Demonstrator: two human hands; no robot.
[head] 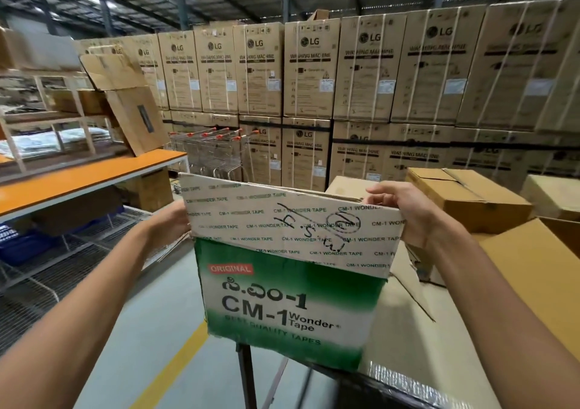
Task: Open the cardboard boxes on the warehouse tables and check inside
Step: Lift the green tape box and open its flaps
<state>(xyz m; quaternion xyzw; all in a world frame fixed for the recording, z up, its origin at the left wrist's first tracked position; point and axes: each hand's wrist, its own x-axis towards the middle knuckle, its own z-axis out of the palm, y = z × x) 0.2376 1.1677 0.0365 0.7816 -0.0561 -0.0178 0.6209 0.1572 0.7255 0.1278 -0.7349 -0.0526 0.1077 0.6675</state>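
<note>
A green and white cardboard box (288, 308) printed "CM-1 Wonder Tape" stands at the near left corner of a table (408, 339) covered in flat cardboard. Its near top flap (292, 229), wrapped in printed tape with handwriting on it, is raised toward me and hides the inside of the box. My left hand (171, 225) grips the flap's left edge. My right hand (405, 209) holds the flap's upper right corner, fingers curled over its top edge.
Several plain brown boxes (470, 198) sit on the table to the right. An orange-topped bench (78, 178) with wire shelves stands at left. Shopping trolleys (216, 151) and a wall of stacked washing-machine cartons (361, 72) are behind. Grey floor with a yellow line (171, 371) lies below.
</note>
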